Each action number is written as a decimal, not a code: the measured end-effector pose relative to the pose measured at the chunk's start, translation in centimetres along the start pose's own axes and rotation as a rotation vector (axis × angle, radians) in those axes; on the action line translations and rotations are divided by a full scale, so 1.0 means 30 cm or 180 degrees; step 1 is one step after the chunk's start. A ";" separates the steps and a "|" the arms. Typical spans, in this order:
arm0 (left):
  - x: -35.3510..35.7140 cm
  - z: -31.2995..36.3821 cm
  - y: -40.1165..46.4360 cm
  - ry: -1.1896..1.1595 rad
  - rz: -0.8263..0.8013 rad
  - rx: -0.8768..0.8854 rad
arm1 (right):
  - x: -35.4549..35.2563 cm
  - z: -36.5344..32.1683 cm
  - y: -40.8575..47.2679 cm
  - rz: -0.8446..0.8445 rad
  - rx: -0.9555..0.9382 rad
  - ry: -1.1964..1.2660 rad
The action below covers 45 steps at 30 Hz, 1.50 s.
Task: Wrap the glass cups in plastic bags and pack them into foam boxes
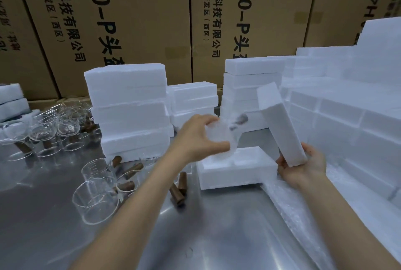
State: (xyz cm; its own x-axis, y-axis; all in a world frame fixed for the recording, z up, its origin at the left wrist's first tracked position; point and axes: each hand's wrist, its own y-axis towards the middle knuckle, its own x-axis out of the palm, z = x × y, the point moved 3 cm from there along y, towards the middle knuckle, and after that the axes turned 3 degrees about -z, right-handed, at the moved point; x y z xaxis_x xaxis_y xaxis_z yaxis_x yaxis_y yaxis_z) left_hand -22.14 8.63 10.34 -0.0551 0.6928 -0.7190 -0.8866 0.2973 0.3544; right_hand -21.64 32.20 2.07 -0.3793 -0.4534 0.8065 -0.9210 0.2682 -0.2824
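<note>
Foam stacks (128, 109) flanking open tabletop (206, 226)

Bagged glass cup held over an open foam box, lid raised beside it

A glass cup in a plastic bag (223, 133), blurred, its brown handle pointing up and right, sits just above the open foam box (236, 168), a white tray lying flat on the bench (217, 226) with its recesses showing. The foam lid (280, 124), a plain white slab, stands tilted on end just right of the box. More bare glass cups (95, 191) with brown handles lie clustered at the left; closed foam boxes (128, 109) are stacked behind.
</note>
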 end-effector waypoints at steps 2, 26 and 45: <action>0.058 -0.018 0.014 0.0330 -0.0293 -0.0095 | -0.001 0.000 0.001 0.0015 0.0002 -0.0010; 0.056 -0.111 -0.044 -0.2619 -0.0689 -0.1279 | 0.123 0.009 -0.073 -0.0482 -0.1466 -0.2725; 0.138 -0.117 -0.036 -0.2089 -0.0239 -0.1908 | 0.107 0.049 -0.042 -0.0154 -0.1599 -0.3994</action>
State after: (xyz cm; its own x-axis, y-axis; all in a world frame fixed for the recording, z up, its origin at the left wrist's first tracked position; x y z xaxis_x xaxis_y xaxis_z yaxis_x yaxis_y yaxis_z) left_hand -23.02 8.88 4.87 0.1237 0.9767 -0.1752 -0.9786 0.0909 -0.1844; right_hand -21.83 29.15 4.24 -0.4205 -0.8630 -0.2802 -0.9065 0.3868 0.1691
